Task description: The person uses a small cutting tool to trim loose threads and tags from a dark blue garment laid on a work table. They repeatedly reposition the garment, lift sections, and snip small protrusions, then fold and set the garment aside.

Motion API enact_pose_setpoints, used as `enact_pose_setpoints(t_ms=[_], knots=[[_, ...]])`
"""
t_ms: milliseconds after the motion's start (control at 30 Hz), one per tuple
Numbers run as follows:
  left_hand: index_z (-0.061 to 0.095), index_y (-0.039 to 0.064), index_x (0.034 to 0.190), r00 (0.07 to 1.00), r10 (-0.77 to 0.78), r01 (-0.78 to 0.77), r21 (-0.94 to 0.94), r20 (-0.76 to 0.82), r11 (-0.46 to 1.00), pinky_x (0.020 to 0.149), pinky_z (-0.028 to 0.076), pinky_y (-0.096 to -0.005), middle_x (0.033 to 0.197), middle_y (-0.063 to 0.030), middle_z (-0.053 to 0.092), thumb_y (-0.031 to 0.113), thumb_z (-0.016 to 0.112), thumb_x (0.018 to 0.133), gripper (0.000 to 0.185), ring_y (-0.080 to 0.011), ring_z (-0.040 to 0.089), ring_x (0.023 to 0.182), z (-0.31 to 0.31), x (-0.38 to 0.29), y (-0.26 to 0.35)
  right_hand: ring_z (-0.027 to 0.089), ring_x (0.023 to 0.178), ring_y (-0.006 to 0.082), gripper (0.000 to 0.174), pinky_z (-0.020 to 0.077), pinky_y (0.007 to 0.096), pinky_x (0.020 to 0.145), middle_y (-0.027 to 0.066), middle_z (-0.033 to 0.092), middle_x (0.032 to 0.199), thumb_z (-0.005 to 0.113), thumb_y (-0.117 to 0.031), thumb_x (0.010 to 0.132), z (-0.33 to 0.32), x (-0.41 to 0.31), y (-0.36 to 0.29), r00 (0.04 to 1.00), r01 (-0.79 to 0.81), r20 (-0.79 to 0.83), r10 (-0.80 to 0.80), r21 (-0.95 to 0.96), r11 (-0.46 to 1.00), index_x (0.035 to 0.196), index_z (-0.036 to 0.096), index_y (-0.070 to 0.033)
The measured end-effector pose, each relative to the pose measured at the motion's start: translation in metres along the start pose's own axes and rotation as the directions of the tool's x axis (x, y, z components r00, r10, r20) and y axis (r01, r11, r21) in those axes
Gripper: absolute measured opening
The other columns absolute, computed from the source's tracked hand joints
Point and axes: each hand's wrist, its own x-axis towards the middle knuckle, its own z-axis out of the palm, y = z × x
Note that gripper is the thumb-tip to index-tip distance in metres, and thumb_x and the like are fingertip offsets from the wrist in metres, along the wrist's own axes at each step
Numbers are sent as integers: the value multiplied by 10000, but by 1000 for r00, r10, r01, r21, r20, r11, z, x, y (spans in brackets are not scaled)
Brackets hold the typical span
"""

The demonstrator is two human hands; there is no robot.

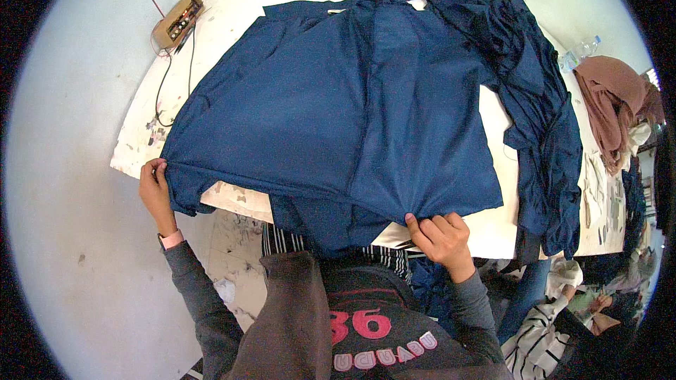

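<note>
A navy blue cloth garment (296,100) lies spread over the pale table (237,200), its near edge hanging past the table's front toward my body. My left hand (154,182) pinches the garment's edge at its near left corner, between thumb and fingers. On the right, my right hand (441,237) grips the near edge, and creases fan out from that hold. Beneath the garment's near edge another flap of navy cloth (327,221) hangs down at my waist. What lies under the spread cloth is hidden.
A heap of navy garments (528,79) runs along the table's right side. At the back left sits a brown electrical box (179,21) with cables. A plastic bottle (581,53) and a person in a brown head covering (607,95) are at the right; a striped sleeve (538,332) shows lower right.
</note>
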Motion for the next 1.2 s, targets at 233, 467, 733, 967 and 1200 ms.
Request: enact_pose_setpoints(t_ms=[233, 467, 733, 967, 1200], knots=[[684, 75, 1197, 955, 229, -242, -47, -189, 969, 926, 510, -408, 1219, -131, 663, 90, 730, 894, 306, -321, 646, 1083, -26, -26, 138, 538, 585, 150, 374, 354, 329, 561, -21, 571, 721, 879, -316, 731, -12, 30, -4, 939, -332, 71, 335, 430, 840, 1028, 717, -155], [773, 38, 1024, 799, 498, -134, -707, 338, 695, 866, 530, -360, 1053, -101, 690, 195, 791, 846, 238, -266, 666, 1009, -4, -76, 276, 546, 707, 69, 324, 426, 226, 653, 8, 603, 774, 851, -111, 799, 18, 79, -30, 767, -540, 266, 584, 759, 363, 1067, 680, -45], [771, 94, 954, 768, 496, -223, -557, 405, 800, 738, 522, -392, 859, -65, 700, 252, 792, 835, 199, -271, 659, 832, 28, -105, 286, 593, 636, 144, 299, 472, 310, 602, 35, 617, 711, 822, -262, 852, 47, 75, -40, 636, -733, 548, 543, 649, 203, 1012, 650, -78], [739, 78, 949, 781, 387, -70, -547, 491, 834, 692, 528, -392, 847, -92, 736, 194, 715, 923, 121, -287, 696, 778, 24, -104, 284, 572, 553, 217, 324, 440, 352, 554, 88, 589, 636, 780, -350, 895, 36, 84, -38, 677, -728, 549, 491, 601, 331, 905, 652, -52], [696, 89, 936, 811, 374, -36, -600, 450, 799, 659, 517, -420, 839, -77, 731, 200, 667, 961, 117, -303, 695, 738, 35, -107, 281, 702, 653, 363, 375, 531, 471, 569, 139, 696, 686, 669, -461, 950, 45, 86, -41, 699, -714, 529, 482, 483, 506, 863, 684, -96]])
